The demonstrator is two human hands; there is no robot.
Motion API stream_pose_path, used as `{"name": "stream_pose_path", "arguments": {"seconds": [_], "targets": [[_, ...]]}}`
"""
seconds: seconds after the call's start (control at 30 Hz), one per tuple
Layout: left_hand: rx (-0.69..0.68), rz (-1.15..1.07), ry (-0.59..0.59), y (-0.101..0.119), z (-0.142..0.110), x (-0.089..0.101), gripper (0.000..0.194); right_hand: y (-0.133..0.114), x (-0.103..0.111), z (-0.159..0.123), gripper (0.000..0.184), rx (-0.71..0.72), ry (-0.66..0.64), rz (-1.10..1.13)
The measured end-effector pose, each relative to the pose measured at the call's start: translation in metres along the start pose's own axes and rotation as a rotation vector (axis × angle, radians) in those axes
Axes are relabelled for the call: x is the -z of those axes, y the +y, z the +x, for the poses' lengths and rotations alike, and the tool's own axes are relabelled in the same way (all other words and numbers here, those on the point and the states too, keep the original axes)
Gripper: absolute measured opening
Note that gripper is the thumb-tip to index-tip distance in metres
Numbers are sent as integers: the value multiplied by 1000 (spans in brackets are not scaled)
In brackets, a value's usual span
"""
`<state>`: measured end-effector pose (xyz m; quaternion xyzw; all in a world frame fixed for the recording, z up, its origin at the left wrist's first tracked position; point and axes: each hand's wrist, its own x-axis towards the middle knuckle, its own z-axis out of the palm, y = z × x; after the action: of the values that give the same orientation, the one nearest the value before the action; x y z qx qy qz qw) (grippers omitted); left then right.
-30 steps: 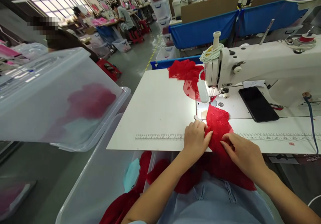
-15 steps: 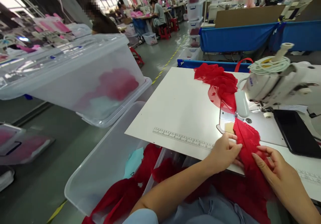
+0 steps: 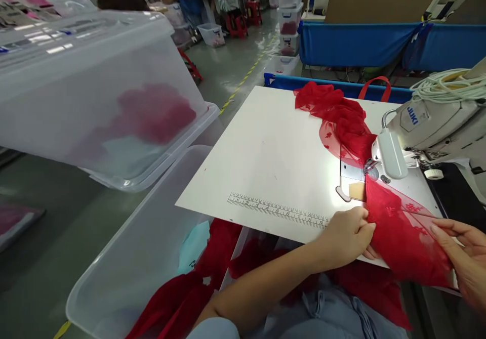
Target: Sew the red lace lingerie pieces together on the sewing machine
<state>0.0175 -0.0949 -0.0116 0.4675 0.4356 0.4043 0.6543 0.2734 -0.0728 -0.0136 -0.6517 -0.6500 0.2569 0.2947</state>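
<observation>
A piece of red lace fabric (image 3: 402, 232) lies spread on the white sewing table (image 3: 273, 157), running up under the needle of the white sewing machine (image 3: 436, 121). My left hand (image 3: 347, 238) is closed, pinching the fabric's left edge near the table's front edge. My right hand (image 3: 465, 258) grips the fabric's right side, fingers curled over it; part of the hand is cut off by the frame. More red fabric (image 3: 341, 116) is bunched behind the machine.
A clear plastic bin (image 3: 125, 268) with red and teal cloth stands at my left, below a lidded translucent box (image 3: 94, 91) holding red fabric. A printed ruler (image 3: 277, 210) runs along the table's front. Blue-draped tables (image 3: 353, 43) and seated workers are farther back.
The view has swung left and down. Both hands have spread the red lace wider: my right hand has moved out to the right while the left keeps hold of the left edge.
</observation>
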Motion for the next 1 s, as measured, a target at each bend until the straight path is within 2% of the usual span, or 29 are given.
{"name": "stream_pose_path", "arguments": {"seconds": [0.03,0.07,0.13,0.2,0.27,0.3,0.37,0.4,0.47,0.53,0.6,0.63,0.7,0.8,0.93,1.0], "targets": [[2,77,5,3,-1,1,16,-11,0,1,30,-114,64,37],[0,155,18,7,-1,3,21,-21,0,3,33,-164,78,77],[-8,280,32,14,-2,6,28,-36,2,7,38,-169,-10,101],[-25,322,25,20,-1,8,32,-41,3,11,38,-137,-95,-101],[-56,203,18,25,1,7,31,-42,3,12,39,-52,-98,-295],[-53,62,7,27,2,6,30,-43,2,11,40,7,-63,-306],[0,-292,-27,30,2,2,27,-49,-3,7,40,76,10,-97],[43,-456,-32,31,3,-1,27,-54,-7,3,40,40,9,89],[114,-665,-3,33,2,-8,30,-67,-17,-6,43,-177,-156,523],[128,-736,37,37,2,-13,27,-79,-27,-14,49,-410,-388,858],[128,-739,28,40,1,-15,25,-86,-35,-16,55,-518,-563,1055],[122,-715,17,42,1,-15,27,-87,-37,-15,58,-526,-603,1110],[113,-612,3,45,-1,-12,34,-85,-37,-9,56,-501,-583,1143],[117,-406,16,42,-5,-4,46,-75,-26,5,45,-432,-392,986],[181,-263,69,26,-12,5,55,-53,-9,16,26,-89,-57,341],[202,-253,104,19,-15,5,55,-45,-8,16,23,51,-17,52]]}}
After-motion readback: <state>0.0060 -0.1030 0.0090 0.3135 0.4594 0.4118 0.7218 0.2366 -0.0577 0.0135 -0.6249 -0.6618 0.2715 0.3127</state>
